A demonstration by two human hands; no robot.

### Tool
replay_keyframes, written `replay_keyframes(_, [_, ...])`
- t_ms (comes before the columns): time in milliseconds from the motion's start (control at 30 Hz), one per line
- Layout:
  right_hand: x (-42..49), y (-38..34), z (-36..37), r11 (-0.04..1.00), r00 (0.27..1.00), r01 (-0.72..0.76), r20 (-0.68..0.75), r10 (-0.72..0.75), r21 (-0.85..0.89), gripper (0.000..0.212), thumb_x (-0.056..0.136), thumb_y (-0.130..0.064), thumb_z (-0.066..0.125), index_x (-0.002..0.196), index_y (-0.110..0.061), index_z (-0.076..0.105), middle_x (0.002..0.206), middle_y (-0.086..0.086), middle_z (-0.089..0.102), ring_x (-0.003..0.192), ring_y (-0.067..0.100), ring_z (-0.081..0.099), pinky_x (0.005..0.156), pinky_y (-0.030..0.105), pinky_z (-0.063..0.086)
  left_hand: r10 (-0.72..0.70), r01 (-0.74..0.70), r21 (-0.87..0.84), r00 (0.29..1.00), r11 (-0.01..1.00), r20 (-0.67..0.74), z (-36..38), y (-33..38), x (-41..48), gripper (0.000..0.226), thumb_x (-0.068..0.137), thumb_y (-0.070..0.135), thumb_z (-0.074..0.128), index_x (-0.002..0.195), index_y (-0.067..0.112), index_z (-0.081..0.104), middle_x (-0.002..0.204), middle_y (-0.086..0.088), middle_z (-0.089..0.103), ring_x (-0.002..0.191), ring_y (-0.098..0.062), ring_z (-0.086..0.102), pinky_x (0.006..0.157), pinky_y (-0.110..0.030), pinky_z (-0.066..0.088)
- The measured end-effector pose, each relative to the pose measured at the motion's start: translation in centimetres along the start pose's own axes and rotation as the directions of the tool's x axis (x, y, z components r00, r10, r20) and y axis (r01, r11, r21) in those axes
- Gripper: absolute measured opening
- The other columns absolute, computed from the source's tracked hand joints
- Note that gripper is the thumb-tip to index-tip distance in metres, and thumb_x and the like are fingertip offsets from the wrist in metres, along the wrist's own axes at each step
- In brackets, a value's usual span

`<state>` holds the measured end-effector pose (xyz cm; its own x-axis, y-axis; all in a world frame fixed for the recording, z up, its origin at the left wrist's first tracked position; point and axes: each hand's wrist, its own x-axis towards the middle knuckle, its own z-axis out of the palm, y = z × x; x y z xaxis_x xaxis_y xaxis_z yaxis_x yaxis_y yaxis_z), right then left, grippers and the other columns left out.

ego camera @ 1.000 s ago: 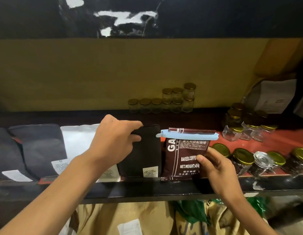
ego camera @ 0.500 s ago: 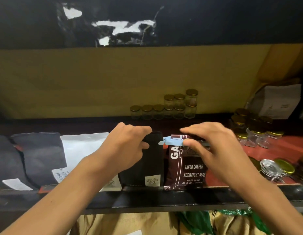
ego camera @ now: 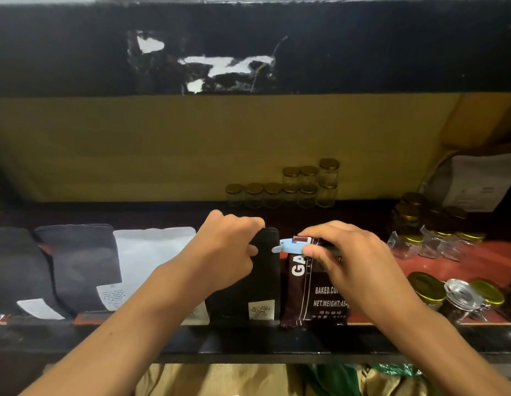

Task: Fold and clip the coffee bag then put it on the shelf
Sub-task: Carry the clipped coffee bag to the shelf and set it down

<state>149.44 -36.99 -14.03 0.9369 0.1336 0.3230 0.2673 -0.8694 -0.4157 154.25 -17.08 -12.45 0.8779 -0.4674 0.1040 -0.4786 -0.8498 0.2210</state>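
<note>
Coffee bag (ego camera: 314,290), dark brown with white print, stands upright at the front edge of the shelf (ego camera: 248,344), and its folded top is closed by a light blue clip (ego camera: 291,244). The right hand (ego camera: 354,261) is on this top: the thumb and the other fingers (ego camera: 311,250) are narrow and pinch the clip together with the fold. Just on the left, touching or almost touching, stands a black bag (ego camera: 262,281). The left hand (ego camera: 228,252) holds the top edge of the black bag, with the fingers curled over it and the thumb in front, and it seems to keep this bag to the side so that there is room.

Further left are a white bag (ego camera: 151,252) and more dark bags (ego camera: 77,258). On the right, on the red surface, stand glass jars (ego camera: 448,295) with gold lids, and more small jars (ego camera: 305,184) are at the back wall.

I judge that the folding and the clipping are done and only the final placing is left. Some risks are there. The coffee bag is very near the front edge, so it could tip forward and fall when the hand lets go. A pull on the clip could open it or slide it off the fold. If the black bag is released too early, it may lean against the coffee bag and push it.
</note>
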Motion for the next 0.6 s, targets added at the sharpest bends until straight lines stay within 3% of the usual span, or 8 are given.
replay_keyframes(67, [-0.2, -0.1, 0.4, 1.0, 1.0, 0.006, -0.028, -0.007, -0.021, 0.027, 0.092, -0.038, 0.056, 0.118, -0.036, 0.064, 0.112, -0.017, 0.067, 0.106, 0.005, 0.059, 0.092, 0.026, 0.044, -0.001, 0.001, 0.035, 1.0, 0.999, -0.003, 0.1, 0.2, 0.0, 0.024, 0.091, 0.015, 0.061, 0.09, 0.028, 0.041, 0.076, 0.013, 0.048, 0.073, -0.012, 0.046, 0.075, -0.028, 0.03])
replay_keyframes(133, [-0.4, 0.1, 0.7, 0.997, 1.0, 0.01, -0.029, -0.012, -0.07, 0.035, 0.093, -0.042, 0.053, 0.128, -0.037, 0.057, 0.122, -0.017, 0.064, 0.117, 0.005, 0.055, 0.105, 0.026, 0.037, 0.002, -0.001, 0.036, 1.0, 0.999, -0.022, 0.0, 0.2, -0.2, 0.016, 0.091, 0.022, 0.061, 0.099, 0.027, 0.048, 0.084, 0.013, 0.052, 0.08, -0.012, 0.051, 0.081, -0.029, 0.033])
replay_keyframes(233, [-1.3, 0.4, 1.6, 0.973, 0.999, 0.013, -0.031, -0.021, -0.23, 0.063, 0.093, -0.057, 0.04, 0.149, -0.033, 0.028, 0.149, -0.011, 0.042, 0.142, 0.008, 0.03, 0.121, 0.036, 0.009, 0.038, -0.023, 0.08, 0.978, 0.997, -0.204, 0.5, -0.3, -1.5, 0.038, 0.083, 0.036, 0.067, 0.117, 0.031, 0.05, 0.101, 0.014, 0.063, 0.098, -0.014, 0.056, 0.093, -0.034, 0.034])
replay_keyframes(300, [-2.0, 0.4, 2.4, 0.963, 0.998, -0.017, -0.056, 0.002, -0.268, 0.072, 0.091, -0.065, 0.028, 0.153, -0.029, 0.018, 0.156, -0.006, 0.032, 0.148, 0.017, 0.02, 0.122, 0.046, 0.007, 0.066, -0.004, 0.198, 0.949, 0.98, -0.307, 1.1, -0.6, -2.4, 0.057, 0.075, 0.041, 0.073, 0.125, 0.028, 0.052, 0.111, 0.009, 0.065, 0.105, -0.019, 0.057, 0.094, -0.041, 0.036])
replay_keyframes(400, [-2.4, 0.5, 3.3, 0.959, 0.998, -0.026, -0.054, 0.012, -0.283, 0.077, 0.089, -0.068, 0.021, 0.154, -0.027, 0.014, 0.16, -0.004, 0.027, 0.15, 0.02, 0.014, 0.121, 0.051, 0.01, 0.063, -0.001, 0.198, 0.949, 0.98, -0.308, 2.1, -1.0, -3.4, 0.07, 0.07, 0.039, 0.079, 0.132, 0.022, 0.049, 0.122, 0.001, 0.062, 0.114, -0.023, 0.056, 0.101, -0.045, 0.036])
replay_keyframes(500, [-2.4, 0.4, 3.3, 0.971, 0.997, -0.032, -0.069, 0.016, -0.236, 0.077, 0.091, -0.066, 0.022, 0.155, -0.027, 0.005, 0.164, -0.004, 0.012, 0.152, 0.018, -0.001, 0.122, 0.049, 0.004, 0.1, -0.041, 0.185, 0.941, 0.982, -0.322, 2.5, -1.6, -3.6, 0.085, 0.07, 0.035, 0.081, 0.141, 0.018, 0.037, 0.131, -0.002, 0.053, 0.123, -0.024, 0.048, 0.109, -0.046, 0.033])
replay_keyframes(600, [-3.6, 0.2, 3.2, 0.998, 0.986, -0.054, -0.161, 0.048, -0.033, 0.079, 0.092, -0.06, 0.037, 0.154, -0.033, -0.004, 0.164, -0.014, -0.008, 0.15, 0.008, -0.015, 0.121, 0.042, -0.003, 0.005, -0.023, -0.029, 0.872, 0.999, -0.49, 2.4, -1.4, -4.9, 0.083, 0.076, 0.024, 0.078, 0.143, 0.017, 0.029, 0.137, 0.0, 0.042, 0.13, -0.017, 0.036, 0.117, -0.034, 0.018])
